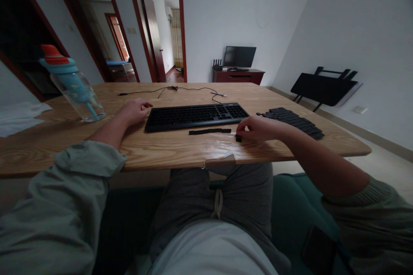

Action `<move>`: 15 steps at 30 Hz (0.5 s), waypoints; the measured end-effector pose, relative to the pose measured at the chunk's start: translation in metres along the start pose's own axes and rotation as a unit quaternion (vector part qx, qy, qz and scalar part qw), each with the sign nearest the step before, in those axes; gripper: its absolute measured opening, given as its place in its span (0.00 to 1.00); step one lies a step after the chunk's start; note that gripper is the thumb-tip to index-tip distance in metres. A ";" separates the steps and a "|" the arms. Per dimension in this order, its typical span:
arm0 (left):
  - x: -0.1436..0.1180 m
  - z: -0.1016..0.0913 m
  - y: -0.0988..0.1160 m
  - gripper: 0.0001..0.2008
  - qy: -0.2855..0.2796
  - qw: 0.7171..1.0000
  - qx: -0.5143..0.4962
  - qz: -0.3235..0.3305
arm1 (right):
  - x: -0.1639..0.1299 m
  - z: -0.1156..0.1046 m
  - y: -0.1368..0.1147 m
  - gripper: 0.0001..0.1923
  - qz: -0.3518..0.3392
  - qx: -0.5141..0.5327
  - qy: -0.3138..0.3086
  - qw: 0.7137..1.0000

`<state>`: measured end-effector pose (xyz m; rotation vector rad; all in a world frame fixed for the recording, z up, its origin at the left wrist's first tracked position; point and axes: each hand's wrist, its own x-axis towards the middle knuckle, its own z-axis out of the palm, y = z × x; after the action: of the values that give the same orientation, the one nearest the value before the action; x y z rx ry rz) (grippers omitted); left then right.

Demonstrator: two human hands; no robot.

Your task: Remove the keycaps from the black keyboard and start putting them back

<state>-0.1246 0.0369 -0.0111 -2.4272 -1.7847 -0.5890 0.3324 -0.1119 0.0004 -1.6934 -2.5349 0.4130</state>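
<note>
On the wooden table (161, 150), off to the left, a clear water bottle (75, 88) with a blue and red lid is standing tilted in view; can't tell what's in it. Left hand (134, 111) is resting loosely curled, touching the black keyboard (195, 116)'s left end. Right hand (258, 129) is pinching a small black keycap (238, 138) against the table, just right of a row of keycaps (209, 131). More loose keycaps (293, 121) are lying to the right.

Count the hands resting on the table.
2. The left hand lies at the keyboard's left end; the right hand is at its front right, fingertips on a small black keycap.
</note>
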 end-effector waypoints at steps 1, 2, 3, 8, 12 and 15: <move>0.000 0.000 0.001 0.22 -0.001 1.000 0.001 -0.003 | 0.000 0.000 0.001 0.19 0.003 0.002 -0.003 1.000; -0.001 -0.001 0.002 0.22 -0.001 1.000 0.002 -0.004 | 0.001 -0.001 0.001 0.19 0.006 0.005 -0.006 1.000; -0.001 -0.001 0.002 0.22 -0.001 1.000 0.003 -0.003 | 0.001 -0.001 0.002 0.19 0.008 0.008 -0.009 1.000; 0.000 0.001 0.000 0.21 0.000 1.000 0.000 0.008 | 0.006 -0.001 0.007 0.17 0.003 0.008 0.003 1.000; 0.002 0.003 -0.004 0.21 0.000 1.000 -0.008 0.015 | 0.009 0.001 0.009 0.16 -0.001 0.018 0.041 0.999; 0.002 0.004 -0.005 0.21 0.005 1.000 -0.016 0.020 | 0.008 0.001 0.011 0.16 -0.007 0.034 0.063 0.997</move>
<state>-0.1276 0.0412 -0.0148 -2.4699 -1.7309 -0.6296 0.3394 -0.1005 -0.0039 -1.6241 -2.4139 0.3757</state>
